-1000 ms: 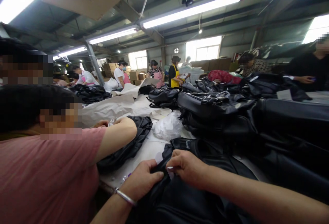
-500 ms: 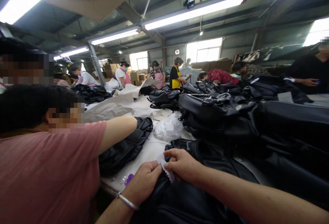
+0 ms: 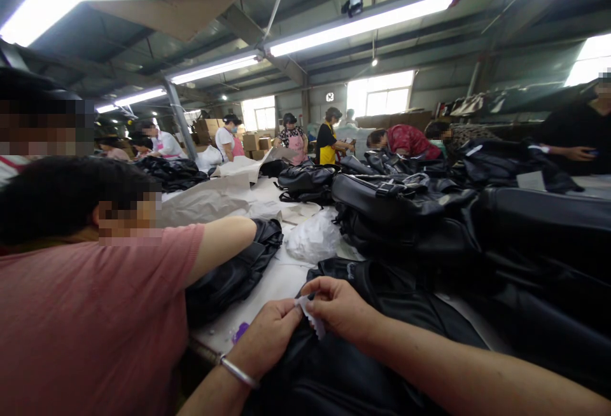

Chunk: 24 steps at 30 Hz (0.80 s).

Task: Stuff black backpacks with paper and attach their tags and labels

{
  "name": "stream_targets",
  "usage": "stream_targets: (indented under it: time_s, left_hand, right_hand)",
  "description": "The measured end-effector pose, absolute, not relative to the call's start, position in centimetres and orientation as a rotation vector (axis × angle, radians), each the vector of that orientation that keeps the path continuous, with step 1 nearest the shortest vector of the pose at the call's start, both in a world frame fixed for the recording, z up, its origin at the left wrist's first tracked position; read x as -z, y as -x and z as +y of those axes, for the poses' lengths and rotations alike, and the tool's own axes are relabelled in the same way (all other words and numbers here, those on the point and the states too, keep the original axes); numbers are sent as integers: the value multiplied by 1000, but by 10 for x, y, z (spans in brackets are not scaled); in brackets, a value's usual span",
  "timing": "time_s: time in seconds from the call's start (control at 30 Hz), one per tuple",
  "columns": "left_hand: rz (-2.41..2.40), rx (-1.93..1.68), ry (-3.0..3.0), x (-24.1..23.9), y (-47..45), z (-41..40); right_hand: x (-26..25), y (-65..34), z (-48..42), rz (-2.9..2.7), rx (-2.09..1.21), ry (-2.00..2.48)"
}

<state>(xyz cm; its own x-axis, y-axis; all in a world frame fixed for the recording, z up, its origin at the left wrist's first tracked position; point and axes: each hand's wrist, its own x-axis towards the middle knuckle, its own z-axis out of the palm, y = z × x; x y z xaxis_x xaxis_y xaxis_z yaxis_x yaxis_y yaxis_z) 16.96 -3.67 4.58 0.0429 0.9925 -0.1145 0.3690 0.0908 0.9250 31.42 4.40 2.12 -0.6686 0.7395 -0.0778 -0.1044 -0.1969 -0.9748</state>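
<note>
Between my two hands is a small white piece with a zigzag edge (image 3: pixel 312 319), thin like paper or cloth. My left hand (image 3: pixel 270 336), with a silver bangle (image 3: pixel 238 371) on its wrist, pinches one end between thumb and finger. From the other side my right hand (image 3: pixel 341 308) grips the same piece with thumb and forefinger. Directly beneath both hands lies a black leather-like bag (image 3: pixel 348 371), its lower part hidden by my forearms. A purple item (image 3: pixel 240 332) rests on the table left of my left wrist.
Close on my left, a co-worker in a pink shirt (image 3: pixel 95 314) reaches over another black bag (image 3: pixel 233 282). A clear plastic bag of white pieces (image 3: pixel 314 236) sits beyond my hands. Black backpacks (image 3: pixel 405 212) are piled to the right. Several people stand around the white table (image 3: pixel 267 298) further back.
My right fingers have shifted slightly on the white piece, and less of its upper end shows. My left hand stays nearly still. The co-worker in pink has moved a little to the right.
</note>
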Motion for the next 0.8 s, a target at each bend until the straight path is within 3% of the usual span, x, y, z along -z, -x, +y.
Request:
stream_targets:
  time_s: [0.23, 0.47, 0.63, 0.8]
  left_hand:
    - [1556, -875, -1652, -56, -178, -42]
    - [1590, -807, -1717, -58, -179, -41]
    - [1601, -776, -1736, -60, -178, -40]
    - [1642, -706, -1756, -56, -178, -39]
  right_hand:
    - [-20, -313, 45, -1716, -1598, 816]
    - [-36, -321, 49, -1861, -1659, 926]
    - [-47, -323, 54, -2151, -1278, 944]
    - [-52, -322, 58, -2312, -941, 692]
